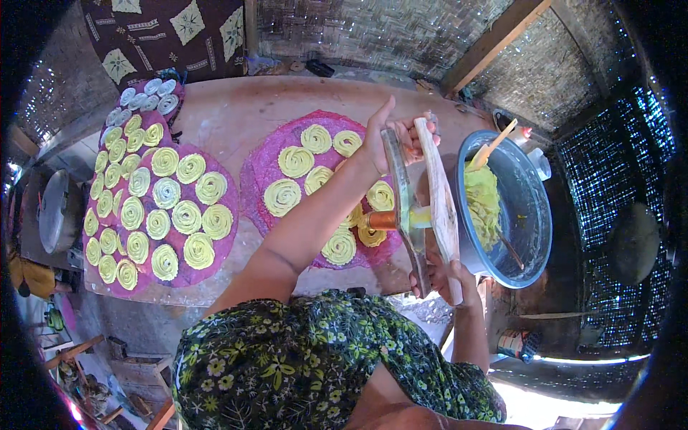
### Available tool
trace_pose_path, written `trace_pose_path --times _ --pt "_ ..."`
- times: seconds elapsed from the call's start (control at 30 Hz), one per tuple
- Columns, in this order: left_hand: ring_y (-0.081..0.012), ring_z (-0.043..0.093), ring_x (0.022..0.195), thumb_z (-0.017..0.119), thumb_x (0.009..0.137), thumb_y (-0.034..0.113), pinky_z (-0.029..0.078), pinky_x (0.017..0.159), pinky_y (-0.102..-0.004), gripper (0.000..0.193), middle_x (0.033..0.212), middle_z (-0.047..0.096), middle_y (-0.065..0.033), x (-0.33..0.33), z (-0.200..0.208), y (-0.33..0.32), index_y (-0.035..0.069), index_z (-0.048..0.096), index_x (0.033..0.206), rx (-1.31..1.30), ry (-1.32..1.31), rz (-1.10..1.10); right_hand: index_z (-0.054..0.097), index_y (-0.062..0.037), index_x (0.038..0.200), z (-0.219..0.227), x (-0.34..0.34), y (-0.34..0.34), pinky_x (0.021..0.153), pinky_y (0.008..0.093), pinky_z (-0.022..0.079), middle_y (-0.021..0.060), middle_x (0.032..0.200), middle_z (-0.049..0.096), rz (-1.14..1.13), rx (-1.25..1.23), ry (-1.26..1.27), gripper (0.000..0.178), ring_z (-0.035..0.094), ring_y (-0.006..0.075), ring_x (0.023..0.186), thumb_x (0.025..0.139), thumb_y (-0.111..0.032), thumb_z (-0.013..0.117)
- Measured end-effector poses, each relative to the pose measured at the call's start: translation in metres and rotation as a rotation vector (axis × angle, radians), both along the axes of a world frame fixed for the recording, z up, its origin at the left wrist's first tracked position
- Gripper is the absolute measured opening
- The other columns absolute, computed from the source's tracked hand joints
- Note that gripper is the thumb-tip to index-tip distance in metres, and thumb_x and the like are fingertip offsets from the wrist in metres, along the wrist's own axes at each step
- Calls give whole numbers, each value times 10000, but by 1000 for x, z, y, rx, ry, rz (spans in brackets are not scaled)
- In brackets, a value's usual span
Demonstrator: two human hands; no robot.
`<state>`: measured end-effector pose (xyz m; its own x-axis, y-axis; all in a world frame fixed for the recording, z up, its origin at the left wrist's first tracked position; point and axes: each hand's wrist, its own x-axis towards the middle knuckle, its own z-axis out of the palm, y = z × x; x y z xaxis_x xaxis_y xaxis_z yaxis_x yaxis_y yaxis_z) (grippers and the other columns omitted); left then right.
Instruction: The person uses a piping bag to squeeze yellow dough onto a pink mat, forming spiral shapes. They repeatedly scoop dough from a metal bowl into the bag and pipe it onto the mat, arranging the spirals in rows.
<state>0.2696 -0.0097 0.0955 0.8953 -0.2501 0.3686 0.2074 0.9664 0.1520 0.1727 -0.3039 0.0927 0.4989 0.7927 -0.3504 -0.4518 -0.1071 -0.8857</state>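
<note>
Hands (pixel 375 140) around opposite ends of wooden press (pixel 438 188)

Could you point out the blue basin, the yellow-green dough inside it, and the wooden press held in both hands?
Blue basin (pixel 534 197): head view, bare inside surface.
Yellow-green dough (pixel 482 203): head view, middle of the lump.
Wooden press (pixel 439 193): head view, its paler bar.
</note>
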Motion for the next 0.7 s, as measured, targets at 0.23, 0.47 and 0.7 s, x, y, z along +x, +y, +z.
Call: trace_pose_path --times 0.23,0.47,0.7 --pt "-320 547 922 448 841 598 505 601 -333 599 941 563 -108 8 -31 -7 37 532 1036 -49 -50 -2 370 46 1275 4 -9 0 635 409 492 259 1010 557 -78 -29 2 837 603 325 784 768 -601 532" --pt "-314 527 985 428 840 620 482 496 -297 656 990 544 -99 8 15 -3 2 524 1038 20 -53 -118 331 58 1282 19 -23 22 650 381 494 199 948 560 -147 130 -31 868 600 285 782 748 -583 570" --pt "-296 543 977 465 808 641 509 564 -317 688 992 553 -98 11 -59 -23 0 533 1048 -24 19 -72 309 54 1311 -16 -21 -4 684 367 482 178 974 560 5 50 196 903 591 255 804 782 -658 480"
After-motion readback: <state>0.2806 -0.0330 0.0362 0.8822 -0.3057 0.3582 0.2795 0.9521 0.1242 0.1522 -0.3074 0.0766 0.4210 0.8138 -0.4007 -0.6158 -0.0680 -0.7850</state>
